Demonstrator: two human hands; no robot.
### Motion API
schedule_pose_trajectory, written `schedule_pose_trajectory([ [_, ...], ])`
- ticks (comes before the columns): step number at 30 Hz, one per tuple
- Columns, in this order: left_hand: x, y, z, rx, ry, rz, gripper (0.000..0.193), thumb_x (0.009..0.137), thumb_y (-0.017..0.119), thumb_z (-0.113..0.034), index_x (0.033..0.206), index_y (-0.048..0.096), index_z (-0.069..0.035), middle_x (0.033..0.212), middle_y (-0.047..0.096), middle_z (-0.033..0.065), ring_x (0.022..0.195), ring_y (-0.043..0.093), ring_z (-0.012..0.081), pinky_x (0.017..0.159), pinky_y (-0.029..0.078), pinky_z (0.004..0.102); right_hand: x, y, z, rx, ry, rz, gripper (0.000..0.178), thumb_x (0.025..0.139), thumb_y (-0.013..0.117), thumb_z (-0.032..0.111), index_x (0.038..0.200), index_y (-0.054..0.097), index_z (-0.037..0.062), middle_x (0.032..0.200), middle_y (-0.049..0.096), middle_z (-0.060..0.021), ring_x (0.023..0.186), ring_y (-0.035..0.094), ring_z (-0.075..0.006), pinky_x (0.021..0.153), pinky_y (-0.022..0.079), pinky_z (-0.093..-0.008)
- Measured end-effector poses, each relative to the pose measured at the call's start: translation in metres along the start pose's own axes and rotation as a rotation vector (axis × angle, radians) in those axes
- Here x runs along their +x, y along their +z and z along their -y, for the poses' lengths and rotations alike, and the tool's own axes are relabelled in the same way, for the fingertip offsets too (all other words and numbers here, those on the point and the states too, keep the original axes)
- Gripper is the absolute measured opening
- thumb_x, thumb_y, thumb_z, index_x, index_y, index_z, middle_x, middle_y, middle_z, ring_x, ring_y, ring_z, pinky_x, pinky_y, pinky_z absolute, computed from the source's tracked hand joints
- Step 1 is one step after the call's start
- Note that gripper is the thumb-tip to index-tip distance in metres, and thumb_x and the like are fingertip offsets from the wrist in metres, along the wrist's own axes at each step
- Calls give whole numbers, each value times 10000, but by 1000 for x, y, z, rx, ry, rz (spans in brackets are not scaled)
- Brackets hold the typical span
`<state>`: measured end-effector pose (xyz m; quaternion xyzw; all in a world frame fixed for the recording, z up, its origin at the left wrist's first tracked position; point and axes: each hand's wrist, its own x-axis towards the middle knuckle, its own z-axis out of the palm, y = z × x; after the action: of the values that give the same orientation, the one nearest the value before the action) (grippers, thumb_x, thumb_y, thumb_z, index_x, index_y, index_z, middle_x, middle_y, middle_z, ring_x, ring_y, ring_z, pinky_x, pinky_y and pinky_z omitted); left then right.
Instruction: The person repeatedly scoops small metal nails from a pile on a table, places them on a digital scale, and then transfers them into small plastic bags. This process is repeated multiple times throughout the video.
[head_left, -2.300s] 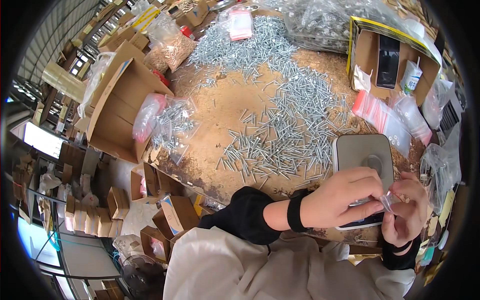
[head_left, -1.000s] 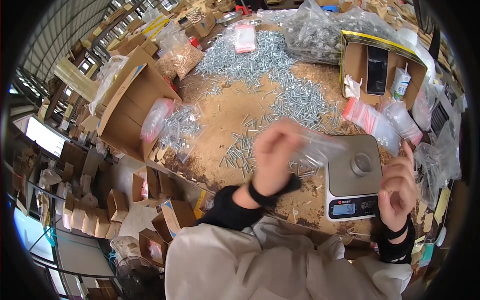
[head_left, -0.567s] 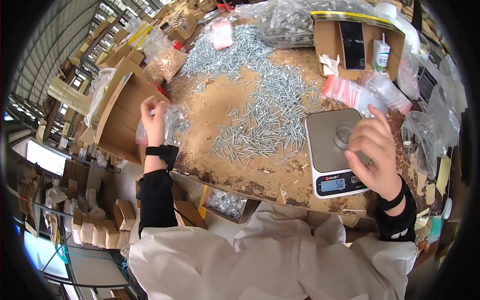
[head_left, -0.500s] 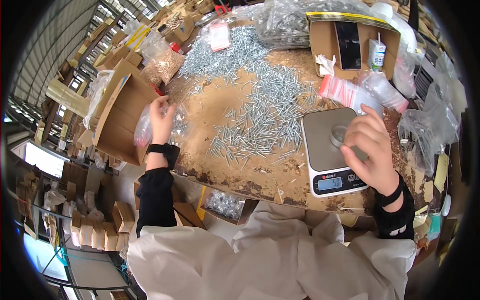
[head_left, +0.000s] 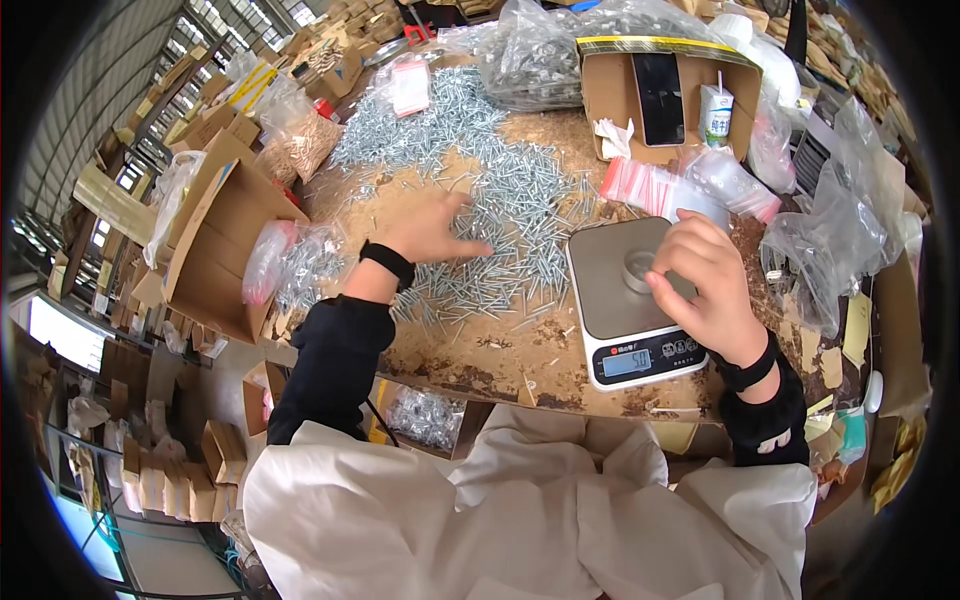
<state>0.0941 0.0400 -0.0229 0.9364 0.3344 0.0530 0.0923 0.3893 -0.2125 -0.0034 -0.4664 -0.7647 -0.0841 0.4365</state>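
My left hand (head_left: 425, 230) reaches over a spread heap of silver screws (head_left: 520, 200), slightly blurred. Its thumb and fingers are apart, with nothing seen between them. On the right, my right hand (head_left: 708, 285) hovers by a small clear round cup (head_left: 637, 270), fingers curled and thumb held apart. The cup stands on the grey plate of a white digital scale (head_left: 610, 300) with a lit display; whether my fingertips touch its rim cannot be told. Left of my left hand lies a clear bag of screws (head_left: 305, 265), beside an open cardboard box (head_left: 225, 250).
Behind the scale are red-edged zip bags (head_left: 660, 190) and a cardboard box (head_left: 605, 95) holding a phone (head_left: 658, 100) and a drink carton (head_left: 716, 115). A bag of tan plugs (head_left: 300, 145) stands at far left. Crumpled plastic (head_left: 830, 240) lines the right edge.
My left hand has left the bag of screws and swung right over the loose heap. My right hand stays by the cup. The whole view has shifted slightly.
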Motion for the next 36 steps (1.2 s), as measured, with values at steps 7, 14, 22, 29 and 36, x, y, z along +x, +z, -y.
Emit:
schedule_pose_trajectory([
  [7, 8, 26, -2, -79, 19, 165, 596, 735, 812, -362, 1225, 583, -110, 1080, 599, 173, 1052, 596, 365, 902, 493, 434, 0, 1, 3, 11, -39, -1, 145, 768, 722, 79, 754, 582, 45, 757, 584, -76, 800, 575, -293, 773, 488, -413],
  [14, 9, 16, -10, -230, 117, 130, 344, 783, 795, -129, 1065, 610, -61, 795, 539, 36, 693, 528, 157, 630, 457, 313, -2, 1, -6, -7, 29, 13, 140, 794, 706, 124, 751, 594, 53, 746, 589, -77, 812, 583, -292, 773, 482, -410],
  [22, 13, -9, -27, -314, 96, 71, 221, 816, 752, -37, 1001, 633, -51, 822, 587, -7, 715, 548, 69, 622, 452, 242, -17, -12, -31, -24, 199, 285, 630, 736, 776, 253, 1278, 547, 26, 1177, 603, -157, 1154, 541, -335, 1022, 388, -492],
  [29, 37, -31, -99, -646, 201, 159, 111, 895, 680, 22, 982, 624, -19, 950, 639, -18, 865, 602, 52, 778, 505, 222, -28, 6, -37, 10, 304, 391, 606, 759, 762, 234, 1281, 557, 4, 1247, 607, -154, 1226, 540, -334, 1119, 310, -574],
  [36, 55, -9, -174, -771, 420, 265, 178, 868, 702, 36, 1028, 640, -12, 1069, 636, 28, 960, 612, 85, 807, 528, 241, -27, 9, -36, -78, 286, 403, 556, 754, 768, 285, 1211, 584, 26, 1146, 606, -143, 1186, 550, -327, 1122, 306, -562],
])
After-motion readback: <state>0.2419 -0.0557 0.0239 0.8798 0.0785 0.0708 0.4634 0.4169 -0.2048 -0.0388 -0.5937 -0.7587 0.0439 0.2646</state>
